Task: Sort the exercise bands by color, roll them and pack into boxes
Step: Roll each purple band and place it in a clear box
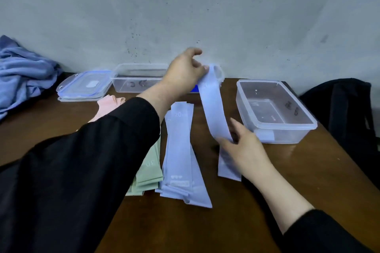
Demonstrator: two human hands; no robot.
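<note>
The left hand (185,68) pinches the top end of a light blue band (213,109), lifted above the table (267,181), while the right hand (242,146) grips its lower part with curled fingers. The blue pile (181,150) lies between the green bands (150,170) and the clear box (275,109)

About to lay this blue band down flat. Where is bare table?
Bare wood lies along the near edge of the table, below the blue band pile, and left of the pink bands. Crowded: the centre, between the green bands and the right clear box.
</note>
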